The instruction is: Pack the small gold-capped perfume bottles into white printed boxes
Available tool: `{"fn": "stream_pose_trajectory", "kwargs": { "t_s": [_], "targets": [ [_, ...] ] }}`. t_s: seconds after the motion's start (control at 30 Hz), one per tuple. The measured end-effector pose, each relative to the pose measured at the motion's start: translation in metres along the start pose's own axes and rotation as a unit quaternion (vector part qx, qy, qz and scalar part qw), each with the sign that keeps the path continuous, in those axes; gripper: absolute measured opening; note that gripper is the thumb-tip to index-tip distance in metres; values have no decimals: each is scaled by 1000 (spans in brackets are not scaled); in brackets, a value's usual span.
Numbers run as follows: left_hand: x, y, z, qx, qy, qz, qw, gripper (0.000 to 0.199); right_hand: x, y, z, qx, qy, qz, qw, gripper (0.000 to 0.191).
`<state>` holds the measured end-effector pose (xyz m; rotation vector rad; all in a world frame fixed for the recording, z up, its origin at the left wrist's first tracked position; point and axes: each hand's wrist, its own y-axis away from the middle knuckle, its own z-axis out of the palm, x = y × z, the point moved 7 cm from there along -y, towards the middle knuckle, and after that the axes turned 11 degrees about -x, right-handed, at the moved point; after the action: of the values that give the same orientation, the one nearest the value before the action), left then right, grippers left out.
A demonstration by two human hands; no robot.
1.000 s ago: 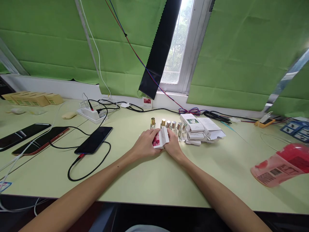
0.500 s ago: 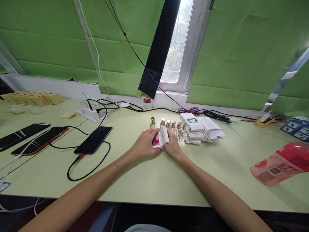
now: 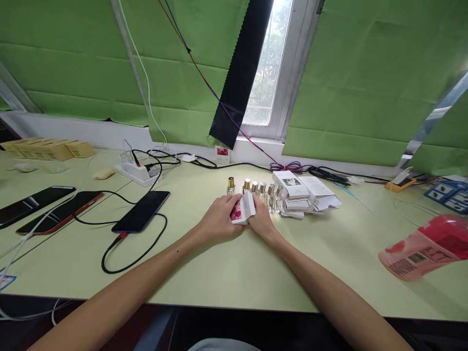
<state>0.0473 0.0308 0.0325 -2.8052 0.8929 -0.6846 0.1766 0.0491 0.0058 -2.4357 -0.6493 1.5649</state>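
Between my two hands is a small white box [image 3: 249,206] with a pink floral picture on its side. My left hand [image 3: 220,217] wraps round its left side, and my right hand [image 3: 262,219] grips its right side, with some fingertips hidden behind it. Just beyond my hands stands a row of small glass bottles [image 3: 271,197] with gold and silver caps. One gold-capped bottle [image 3: 231,185] stands apart at the left of the row. Flattened white cartons [image 3: 294,191] are piled to the right of the bottles.
Three phones lie at the left, the nearest [image 3: 142,211] on a black cable. Behind them are a power strip [image 3: 137,173] and yellow boxes [image 3: 47,149]. A pink cup [image 3: 420,251] is at the right. Cables run along the wall, near another small box [image 3: 223,155].
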Motion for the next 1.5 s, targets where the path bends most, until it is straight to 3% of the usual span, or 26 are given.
{"fn": "stream_pose_trajectory", "kwargs": {
  "t_s": [1.5],
  "targets": [
    [0,1,0,-8,-7,0,1000,72,-2,0,1,-9,-8,10,1000,11]
  ]
}}
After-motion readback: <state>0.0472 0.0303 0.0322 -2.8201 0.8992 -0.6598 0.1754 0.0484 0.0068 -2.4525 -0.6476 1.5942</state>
